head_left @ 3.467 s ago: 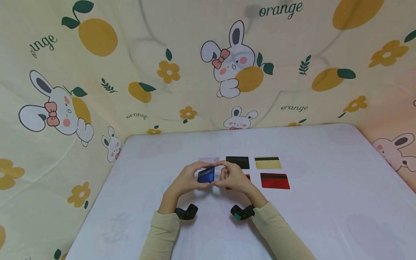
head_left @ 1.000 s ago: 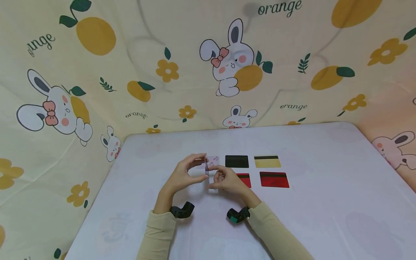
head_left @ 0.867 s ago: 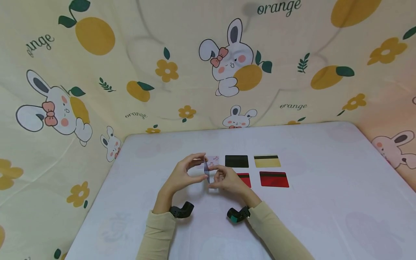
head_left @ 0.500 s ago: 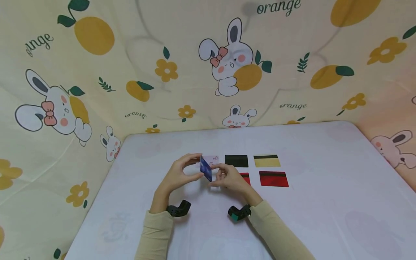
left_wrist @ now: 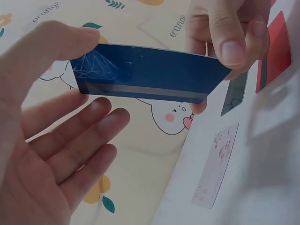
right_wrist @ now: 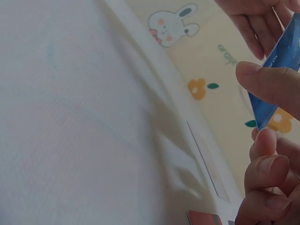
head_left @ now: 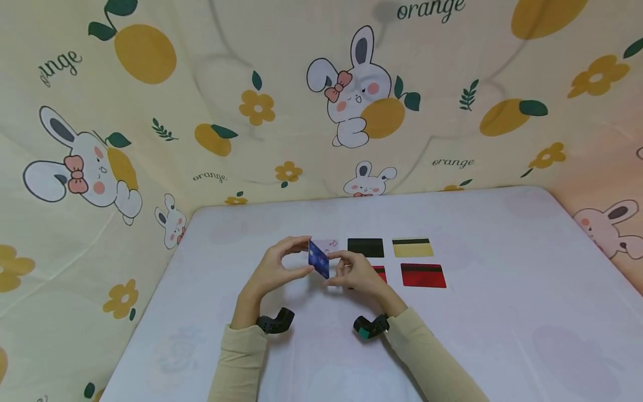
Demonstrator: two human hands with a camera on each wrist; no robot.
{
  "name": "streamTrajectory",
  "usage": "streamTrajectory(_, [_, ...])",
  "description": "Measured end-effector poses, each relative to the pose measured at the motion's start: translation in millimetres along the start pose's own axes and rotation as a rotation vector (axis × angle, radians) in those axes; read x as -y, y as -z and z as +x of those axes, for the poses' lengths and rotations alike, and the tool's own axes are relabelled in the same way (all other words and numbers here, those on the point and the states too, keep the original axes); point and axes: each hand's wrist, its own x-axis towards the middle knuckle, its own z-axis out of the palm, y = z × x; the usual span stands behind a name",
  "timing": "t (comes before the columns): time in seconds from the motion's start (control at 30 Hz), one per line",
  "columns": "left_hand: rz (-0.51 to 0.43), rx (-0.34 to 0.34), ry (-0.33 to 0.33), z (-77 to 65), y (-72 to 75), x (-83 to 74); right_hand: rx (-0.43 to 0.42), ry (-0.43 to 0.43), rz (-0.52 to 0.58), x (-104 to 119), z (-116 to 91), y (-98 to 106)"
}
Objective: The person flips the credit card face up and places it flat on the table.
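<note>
A blue bank card is held up above the table between both hands, tilted, its printed face toward the head camera. The left hand pinches one end between thumb and index finger; its other fingers are spread in the left wrist view. At the opposite end, the right hand pinches the card by thumb and index finger, the rest of its fingers curled in. In the left wrist view, the card's back shows a grey stripe and a line pattern.
On the white table lie a pale pink card, a black card, a gold card and a red card. Another red card is partly covered by the right hand. A patterned cloth hangs behind.
The blue card has been turned, from its striped back facing the head camera, through edge-on, to its printed face. The hands have shifted slightly; both still hold the card.
</note>
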Motion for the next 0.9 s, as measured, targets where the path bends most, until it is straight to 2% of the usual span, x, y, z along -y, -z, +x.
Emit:
streamTrajectory(0.2, [0.006, 0.007, 0.037, -0.4, 1.4, -0.2, -0.012, -0.013, 0.013, -4, 1, 2])
streamTrajectory(0.53, [0.007, 0.038, 0.089, -1.6, 4.6, 8.5, -0.056, -0.035, -0.060, 1, -4, 5])
streamTrajectory(0.9, [0.006, 0.059, 0.183, -5.7, 11.2, 16.9, -0.086, 0.026, -0.132, -3, -3, 9])
